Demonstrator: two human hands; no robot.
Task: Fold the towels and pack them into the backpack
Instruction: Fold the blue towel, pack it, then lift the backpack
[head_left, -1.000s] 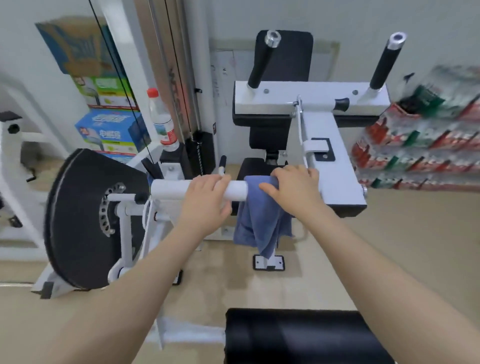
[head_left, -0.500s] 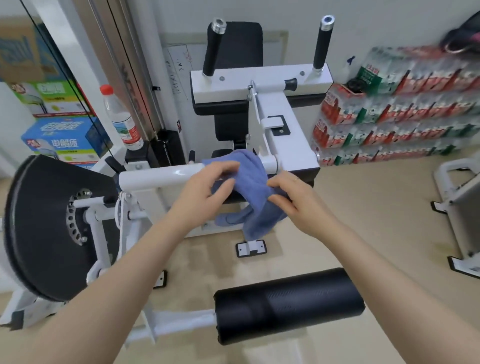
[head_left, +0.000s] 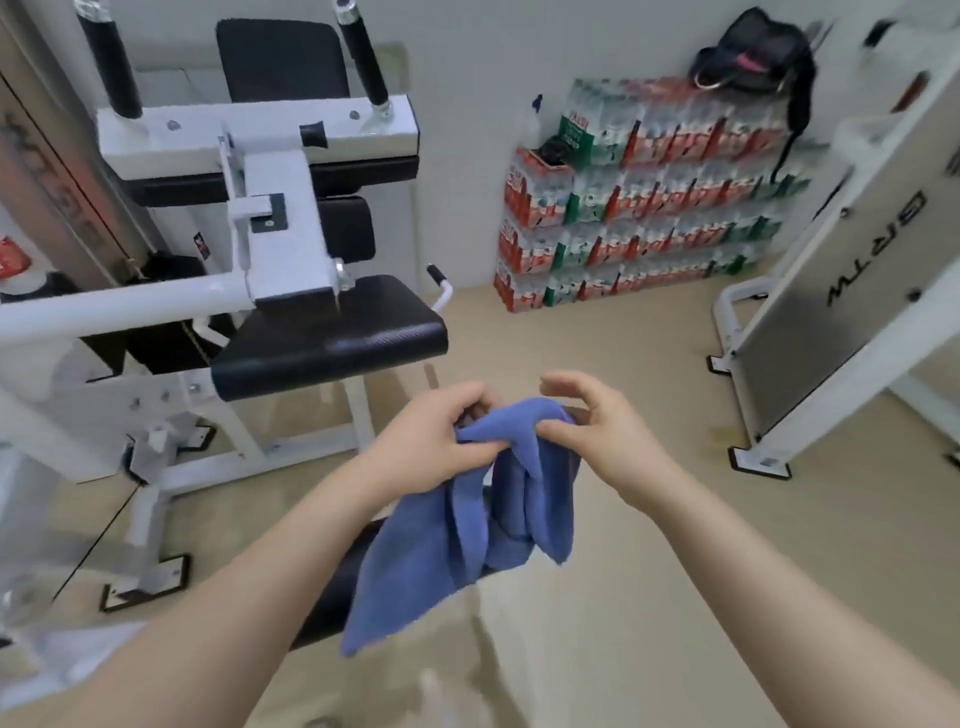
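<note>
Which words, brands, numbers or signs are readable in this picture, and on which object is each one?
Silver panel of the machine on the right: large dark letters, seen upside down; I cannot read them with certainty.
Stacked bottled-water packs: red and green labels, print too blurred to read.
Brown panel at the far left: large dark characters, blurred, not readable.
Red label at the left edge: cut off, not readable.
Blue towel: no text.

Left hand (head_left: 434, 441) and right hand (head_left: 597, 431) pinching blue towel (head_left: 478, 530), gym machine (head_left: 260, 208) behind
</note>
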